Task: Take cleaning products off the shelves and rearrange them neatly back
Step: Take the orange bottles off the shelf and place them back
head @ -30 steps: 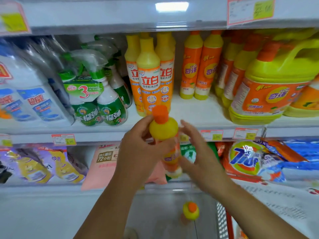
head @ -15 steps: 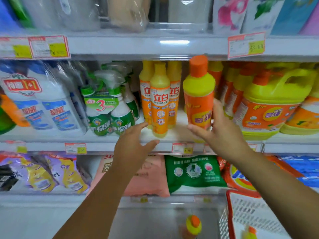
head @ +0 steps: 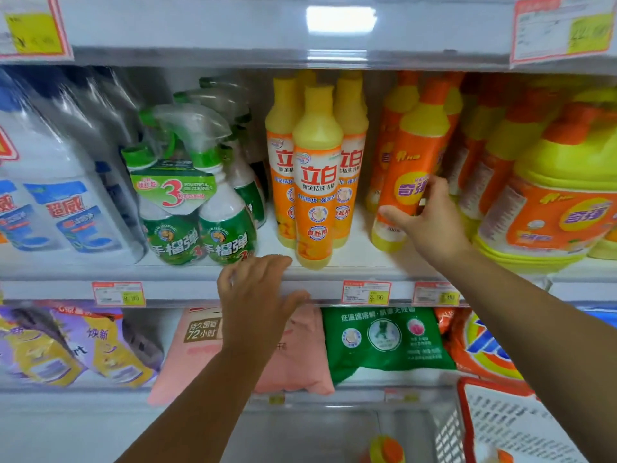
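My right hand (head: 429,218) grips an orange dish-soap bottle (head: 409,168) with a yellow shoulder and orange cap, tilted slightly, its base resting on the middle shelf (head: 354,259). It stands among several like bottles (head: 390,142). To its left stand three yellow-capped orange bottles (head: 315,182). My left hand (head: 257,295) hovers at the shelf's front edge, fingers spread, holding nothing. Green spray bottles (head: 197,212) stand further left.
A large yellow-and-orange jug (head: 554,208) sits right of the held bottle. White detergent bottles (head: 56,195) fill the left. Bags of powder lie on the lower shelf (head: 384,339). A red-rimmed white basket (head: 500,426) and another bottle (head: 385,449) are low down.
My right hand carried the bottle up from in front of me and set it down on the shelf among the orange bottles. My left hand let go and dropped to the shelf edge.
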A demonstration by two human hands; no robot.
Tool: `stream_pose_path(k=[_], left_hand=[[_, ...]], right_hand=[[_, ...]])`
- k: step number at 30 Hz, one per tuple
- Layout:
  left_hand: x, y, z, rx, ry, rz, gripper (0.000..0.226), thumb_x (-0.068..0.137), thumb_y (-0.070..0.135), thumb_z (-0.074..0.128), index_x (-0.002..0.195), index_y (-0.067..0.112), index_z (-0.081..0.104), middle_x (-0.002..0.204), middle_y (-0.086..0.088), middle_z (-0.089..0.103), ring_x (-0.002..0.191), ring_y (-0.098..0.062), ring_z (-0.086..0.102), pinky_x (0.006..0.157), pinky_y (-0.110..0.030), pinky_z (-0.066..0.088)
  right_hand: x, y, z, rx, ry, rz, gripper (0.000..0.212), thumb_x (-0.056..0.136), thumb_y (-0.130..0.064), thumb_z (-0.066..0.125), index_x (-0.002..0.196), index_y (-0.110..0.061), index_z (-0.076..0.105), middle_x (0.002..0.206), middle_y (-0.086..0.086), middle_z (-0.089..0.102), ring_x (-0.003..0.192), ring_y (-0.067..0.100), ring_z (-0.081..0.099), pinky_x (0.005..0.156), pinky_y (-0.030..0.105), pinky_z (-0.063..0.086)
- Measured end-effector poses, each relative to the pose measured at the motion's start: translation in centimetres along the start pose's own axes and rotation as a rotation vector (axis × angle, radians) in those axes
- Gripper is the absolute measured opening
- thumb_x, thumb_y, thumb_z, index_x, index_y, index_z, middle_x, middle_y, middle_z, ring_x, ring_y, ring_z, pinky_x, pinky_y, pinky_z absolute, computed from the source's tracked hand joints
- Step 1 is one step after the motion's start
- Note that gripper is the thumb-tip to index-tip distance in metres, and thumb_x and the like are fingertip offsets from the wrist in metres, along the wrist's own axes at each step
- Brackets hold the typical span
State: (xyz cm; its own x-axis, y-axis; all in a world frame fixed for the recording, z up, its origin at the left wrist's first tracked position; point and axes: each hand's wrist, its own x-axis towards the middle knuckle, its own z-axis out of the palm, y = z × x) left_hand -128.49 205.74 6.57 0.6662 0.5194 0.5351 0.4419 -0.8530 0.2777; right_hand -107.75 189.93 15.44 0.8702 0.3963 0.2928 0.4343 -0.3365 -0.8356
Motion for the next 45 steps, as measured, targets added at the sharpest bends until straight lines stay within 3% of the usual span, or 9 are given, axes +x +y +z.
stream_pose_path(k=[16, 22, 26, 29, 32, 35, 37, 40, 45], left_hand=[[-0.2, -0.3, 0.4, -0.026, 0.003, 0.014, 0.050, 0.080, 0.062, 0.063, 0.117, 0.029, 0.061, 0.115, 0.010, 0.065, 0.112, -0.020, 0.055, 0.104, -0.042, 0.026], [-0.8, -0.1, -0.8, -0.014, -0.033, 0.061, 0.058, 0.085, 0.047, 0.067, 0.134, 0.018, 0.055, 0.140, -0.001, 0.056, 0.133, -0.025, 0.044, 0.115, -0.043, 0.025], [-5.2, 2.0, -0.4, -0.208, 0.047, -0.012, 0.056, 0.084, 0.016, 0.067, 0.138, 0.010, 0.050, 0.148, -0.011, 0.047, 0.138, -0.027, 0.037, 0.117, -0.038, 0.026], [-10.7, 3.9, 1.7, -0.337, -0.160, -0.084, 0.063, 0.086, 0.011, 0.070, 0.144, 0.012, 0.045, 0.153, -0.006, 0.040, 0.139, -0.017, 0.030, 0.116, -0.029, 0.025], [-16.9, 3.7, 4.1, -0.371, -0.405, -0.123, 0.068, 0.089, 0.017, 0.068, 0.149, 0.019, 0.038, 0.159, 0.005, 0.027, 0.143, -0.010, 0.026, 0.110, -0.025, 0.027], [-22.2, 2.1, 5.6, -0.345, -0.613, -0.203, 0.070, 0.090, 0.022, 0.066, 0.151, 0.023, 0.032, 0.161, 0.004, 0.022, 0.147, -0.013, 0.025, 0.111, -0.023, 0.025], [-24.5, 1.0, 5.8, -0.346, -0.740, -0.290, 0.072, 0.091, 0.024, 0.063, 0.153, 0.025, 0.026, 0.162, 0.003, 0.017, 0.147, -0.015, 0.024, 0.111, -0.021, 0.022], [-26.0, 0.0, 5.8, -0.337, -0.876, -0.324, 0.075, 0.092, 0.026, 0.063, 0.154, 0.024, 0.022, 0.161, 0.000, 0.019, 0.144, -0.018, 0.031, 0.116, -0.031, 0.030], [-24.9, 1.7, 5.4, -0.479, -0.948, -0.389, 0.084, 0.086, 0.030, 0.074, 0.153, 0.024, 0.024, 0.155, -0.002, 0.028, 0.137, -0.020, 0.039, 0.111, -0.041, 0.038]], right_hand=[[2.5, 0.9, 2.3, 0.023, -0.001, 0.093, 0.074, 0.081, -0.027, 0.080, 0.141, -0.015, 0.039, 0.135, 0.008, 0.059, 0.121, 0.028, 0.058, 0.104, 0.039, 0.044], [-7.5, 0.0, -1.1, 0.201, 0.135, -0.007, 0.045, 0.092, -0.023, 0.069, 0.132, -0.023, 0.047, 0.106, -0.005, 0.063, 0.098, 0.004, 0.060, 0.088, 0.014, 0.046], [-18.0, 6.1, -1.3, 0.198, 0.083, 0.206, 0.025, 0.096, -0.016, 0.061, 0.117, -0.027, 0.051, 0.089, 0.000, 0.063, 0.078, 0.009, 0.059, 0.070, 0.014, 0.045], [-23.7, 12.7, 0.8, 0.136, -0.144, 0.490, 0.042, 0.085, 0.003, 0.062, 0.108, -0.031, 0.051, 0.104, 0.010, 0.059, 0.086, 0.020, 0.060, 0.066, 0.015, 0.043], [-27.3, 17.6, 3.0, 0.010, -0.379, 0.684, 0.094, 0.045, -0.027, 0.067, 0.134, -0.045, 0.044, 0.129, 0.016, 0.048, 0.112, 0.034, 0.056, 0.083, 0.039, 0.051], [-30.7, 25.3, 6.0, 0.039, -0.494, 0.704, 0.129, 0.034, -0.037, 0.081, 0.148, -0.050, 0.021, 0.135, 0.013, 0.047, 0.121, 0.034, 0.054, 0.094, 0.052, 0.052], [-31.5, 25.2, 7.1, 0.027, -0.417, 0.624, 0.115, 0.046, -0.034, 0.088, 0.139, -0.062, 0.026, 0.127, 0.008, 0.055, 0.117, 0.032, 0.058, 0.094, 0.056, 0.052], [-29.2, 21.1, 7.3, -0.073, -0.386, 0.675, 0.058, 0.079, -0.029, 0.078, 0.128, -0.031, 0.047, 0.108, -0.002, 0.062, 0.097, 0.020, 0.063, 0.084, 0.036, 0.052], [-27.1, 17.6, 4.0, -0.029, -0.293, 0.632, 0.047, 0.061, -0.026, 0.087, 0.098, -0.028, 0.058, 0.089, -0.007, 0.069, 0.083, 0.015, 0.066, 0.077, 0.035, 0.054]])
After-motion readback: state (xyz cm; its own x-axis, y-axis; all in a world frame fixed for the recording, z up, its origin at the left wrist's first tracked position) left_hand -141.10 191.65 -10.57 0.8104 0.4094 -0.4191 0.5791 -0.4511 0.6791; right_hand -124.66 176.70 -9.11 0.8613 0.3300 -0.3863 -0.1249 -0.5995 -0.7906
